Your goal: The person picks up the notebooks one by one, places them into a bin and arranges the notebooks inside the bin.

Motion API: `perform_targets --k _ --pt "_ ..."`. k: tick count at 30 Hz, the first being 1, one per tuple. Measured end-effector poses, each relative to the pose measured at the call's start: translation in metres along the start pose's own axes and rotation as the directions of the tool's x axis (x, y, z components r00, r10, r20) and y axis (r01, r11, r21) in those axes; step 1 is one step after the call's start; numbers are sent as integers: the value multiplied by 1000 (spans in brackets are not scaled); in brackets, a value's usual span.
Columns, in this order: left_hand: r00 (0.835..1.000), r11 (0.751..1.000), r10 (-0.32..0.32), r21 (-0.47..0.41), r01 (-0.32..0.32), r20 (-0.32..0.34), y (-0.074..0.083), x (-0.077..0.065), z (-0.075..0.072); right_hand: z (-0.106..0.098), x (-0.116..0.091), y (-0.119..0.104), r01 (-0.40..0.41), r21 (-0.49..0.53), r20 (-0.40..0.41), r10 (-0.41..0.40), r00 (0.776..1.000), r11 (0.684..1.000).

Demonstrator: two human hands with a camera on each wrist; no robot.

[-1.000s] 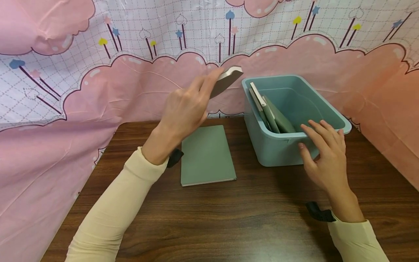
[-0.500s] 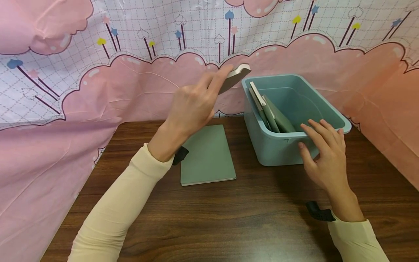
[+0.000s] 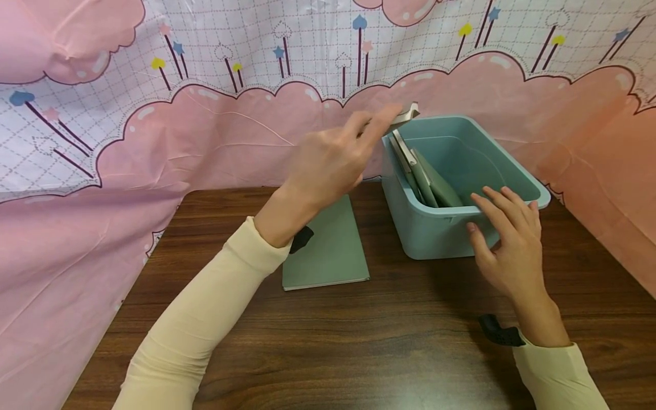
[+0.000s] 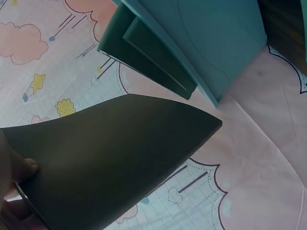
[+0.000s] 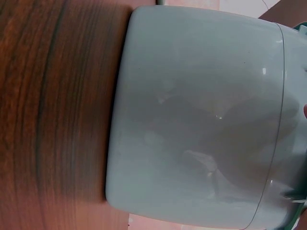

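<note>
My left hand (image 3: 328,162) pinches a thin dark-covered notebook (image 4: 120,153) by one end, raised above the table beside the bin's left rim. In the head view only the pale page edges and a strip of cover show past the fingers, while the left wrist view shows the cover bowed. The light blue plastic bin (image 3: 435,233) holds several green notebooks (image 3: 434,181) leaning at its left side. My right hand (image 3: 512,245) rests at the bin's front rim, fingers spread over the edge and thumb outside. A green notebook (image 3: 333,250) lies flat under my left forearm's reach.
The dark wooden table (image 3: 328,341) carries the bin at its back right. A pink and white patterned cloth (image 3: 230,131) hangs close behind the table and along both sides. Black straps (image 3: 499,331) sit at the wrists.
My left hand has moved right with the notebook, bringing it to the bin's left rim. The right hand, the bin and the notebook on the table have stayed put.
</note>
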State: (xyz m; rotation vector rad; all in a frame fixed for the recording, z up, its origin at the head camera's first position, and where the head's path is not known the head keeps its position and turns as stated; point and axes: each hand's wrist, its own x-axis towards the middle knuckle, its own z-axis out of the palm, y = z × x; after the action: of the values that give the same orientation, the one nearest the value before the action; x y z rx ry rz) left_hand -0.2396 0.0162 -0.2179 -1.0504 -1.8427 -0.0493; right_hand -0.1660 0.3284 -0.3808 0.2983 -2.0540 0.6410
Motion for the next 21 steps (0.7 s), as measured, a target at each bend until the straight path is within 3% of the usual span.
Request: perform_targets --k 8,21 --pt "997 996 68 53 -69 29 12 7 8 3 -1 -3 3 -3 11 -3 1000 1000" --pt "988 976 153 161 -147 -27 19 15 12 1 0 0 11 -4 -2 -11 1000 1000"
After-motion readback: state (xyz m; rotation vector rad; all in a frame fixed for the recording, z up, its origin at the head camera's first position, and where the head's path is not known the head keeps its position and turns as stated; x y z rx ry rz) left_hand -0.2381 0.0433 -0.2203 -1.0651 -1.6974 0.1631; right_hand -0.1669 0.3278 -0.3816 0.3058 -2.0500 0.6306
